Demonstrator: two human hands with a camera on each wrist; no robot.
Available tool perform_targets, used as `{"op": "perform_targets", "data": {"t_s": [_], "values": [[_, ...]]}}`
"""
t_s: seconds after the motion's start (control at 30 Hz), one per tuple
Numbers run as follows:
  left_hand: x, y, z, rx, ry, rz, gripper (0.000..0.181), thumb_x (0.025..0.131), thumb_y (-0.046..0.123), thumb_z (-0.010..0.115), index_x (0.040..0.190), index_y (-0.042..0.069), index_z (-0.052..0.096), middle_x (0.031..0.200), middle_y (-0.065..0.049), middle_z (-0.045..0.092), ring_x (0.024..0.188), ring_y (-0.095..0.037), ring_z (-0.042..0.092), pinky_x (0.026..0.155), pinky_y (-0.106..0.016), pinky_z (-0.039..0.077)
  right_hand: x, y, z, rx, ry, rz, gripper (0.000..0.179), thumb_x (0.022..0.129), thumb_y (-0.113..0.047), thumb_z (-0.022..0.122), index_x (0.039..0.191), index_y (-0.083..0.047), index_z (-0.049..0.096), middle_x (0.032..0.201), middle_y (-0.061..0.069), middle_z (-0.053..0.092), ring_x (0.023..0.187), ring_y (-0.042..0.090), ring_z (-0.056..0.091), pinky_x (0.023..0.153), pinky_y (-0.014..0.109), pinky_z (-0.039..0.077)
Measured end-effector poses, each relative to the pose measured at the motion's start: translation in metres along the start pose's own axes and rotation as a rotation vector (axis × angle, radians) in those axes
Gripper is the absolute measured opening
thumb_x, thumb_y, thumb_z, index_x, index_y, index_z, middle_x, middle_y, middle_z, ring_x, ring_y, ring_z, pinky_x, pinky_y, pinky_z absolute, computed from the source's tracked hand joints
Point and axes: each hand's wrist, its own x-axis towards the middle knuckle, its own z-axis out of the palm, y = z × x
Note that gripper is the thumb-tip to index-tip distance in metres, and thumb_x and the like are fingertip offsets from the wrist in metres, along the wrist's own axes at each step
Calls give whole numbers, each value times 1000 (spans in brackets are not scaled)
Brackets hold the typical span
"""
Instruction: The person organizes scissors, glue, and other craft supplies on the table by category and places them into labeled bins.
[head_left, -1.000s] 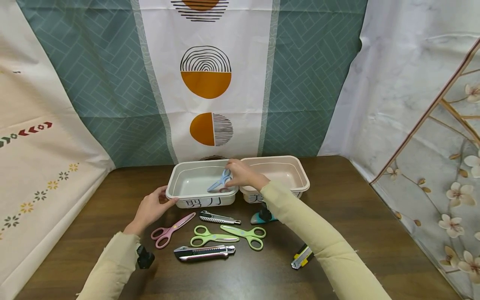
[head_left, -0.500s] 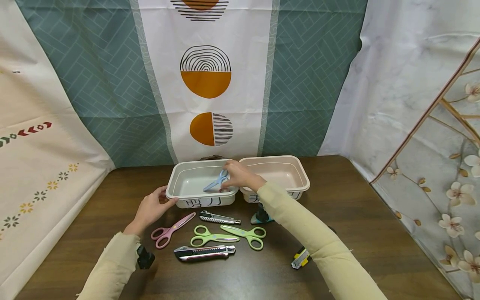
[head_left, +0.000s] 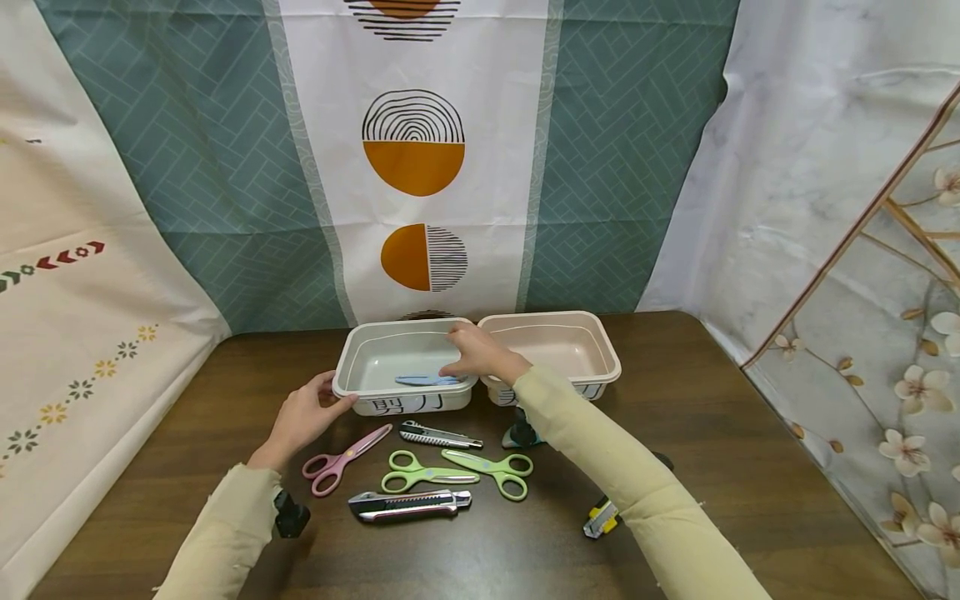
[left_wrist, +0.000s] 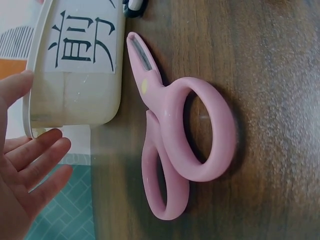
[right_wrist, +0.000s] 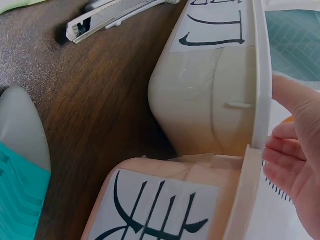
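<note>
My left hand (head_left: pixel 302 417) holds the near left corner of a pale plastic bin (head_left: pixel 375 395), its thumb on the rim and fingers at the short side. Inside that bin lies a pair of light blue scissors (head_left: pixel 422 380). Just above them, over the bin's right end, is my right hand (head_left: pixel 483 350), fingers apart and nothing between them. Pink scissors (left_wrist: pixel 185 130) lie on the table beside the left hand. Two green-handled scissors (head_left: pixel 427 477) and a silver utility knife (head_left: pixel 438 436) lie in front of the bin, with a larger black-and-silver utility knife (head_left: pixel 408 506) nearer me.
A beige-pink bin (head_left: pixel 609 354) stands against the right end of the pale one; both carry printed labels. A teal-and-grey cutter (right_wrist: pixel 22 175) lies under the right forearm. Partly covered by the right sleeve is a yellow-and-black utility knife (head_left: pixel 600 518). Patterned cloth hangs behind the table.
The blue scissors, earlier tilted up in my right hand, now lie low on the bin's floor; the right hand has let go of them. My left hand stays at the bin's corner.
</note>
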Motion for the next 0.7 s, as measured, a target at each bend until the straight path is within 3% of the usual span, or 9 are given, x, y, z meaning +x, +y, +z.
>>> {"op": "perform_targets", "data": {"t_s": [0.27,0.7], "values": [[1,0,0,-12,4,6,59,82,33,66,123,-5,47,101,-22,63,90,-33,61,76,-49,47,-7,-1,-8,12,-18,-2,64,77,-37,70,123,4,52,125,18,51,115,28,48,94,36,40],[3,-2,0,15,-6,0,61,82,35,66,123,-6,48,102,-21,63,91,-33,61,76,-49,46,-22,2,-20,20,-2,13,66,75,-38,72,122,3,54,123,16,53,111,27,51,94,36,40]]}}
